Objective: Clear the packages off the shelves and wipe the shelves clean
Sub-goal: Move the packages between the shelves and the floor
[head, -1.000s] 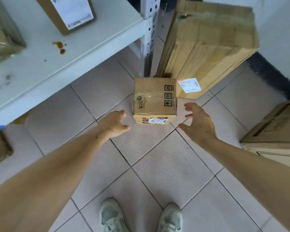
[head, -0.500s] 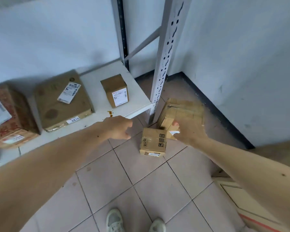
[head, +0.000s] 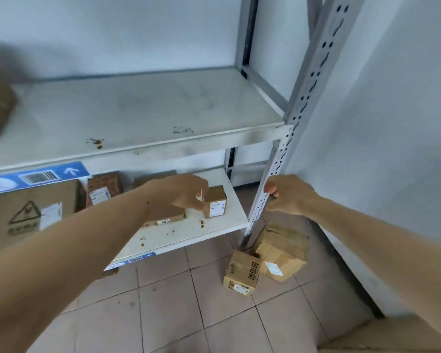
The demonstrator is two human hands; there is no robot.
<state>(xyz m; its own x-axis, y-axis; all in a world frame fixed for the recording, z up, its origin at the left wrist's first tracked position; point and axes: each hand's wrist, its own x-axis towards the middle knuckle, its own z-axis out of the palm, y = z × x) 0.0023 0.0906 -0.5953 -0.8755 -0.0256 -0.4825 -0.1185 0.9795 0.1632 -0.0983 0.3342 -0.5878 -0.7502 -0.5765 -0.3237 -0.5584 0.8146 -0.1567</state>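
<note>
Lower shelf (head: 222,225): small box (head: 215,202) beside loose left hand (head: 186,192); right hand (head: 288,194) empty.

Bare forearms, no sleeves, no gloves

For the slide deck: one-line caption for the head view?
Left hand reaching toward small box on lower shelf.

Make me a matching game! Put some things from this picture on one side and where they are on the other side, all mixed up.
Things:
1. small box with white label
2. box with black symbols
3. brown stains
4. blue arrow sticker

Places:
A. on the floor tiles
B. front edge of the upper shelf
C. lower shelf, beside the left hand
D. top of the upper shelf

Pairs: 1-C, 2-A, 3-D, 4-B
</note>
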